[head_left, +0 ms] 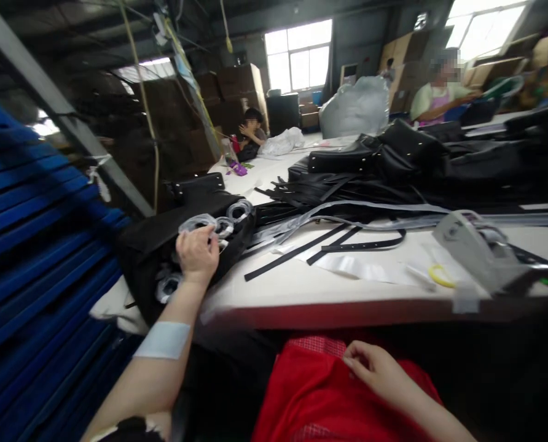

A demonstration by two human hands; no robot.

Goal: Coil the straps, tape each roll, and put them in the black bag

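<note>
My left hand (198, 255) reaches out to a black fabric bag (154, 230) at the table's left end. Its fingers are closed over a coiled roll in clear plastic (196, 222); part of the roll is hidden behind them. Similar rolls (239, 210) stick out of the bag beside it, and another roll (168, 287) sits lower down. My right hand (370, 368) rests above the red apron (306, 380) on my lap. Its fingers are loosely curled, with nothing visible in them.
Black straps (297, 250) and clear plastic strips lie on the white table (255, 288). At right stand a grey tape dispenser (477, 245) and a yellow ring (441, 276). Black bags (407, 150) are piled behind. Blue stacked panels (39, 245) flank the left. Several people sit farther back.
</note>
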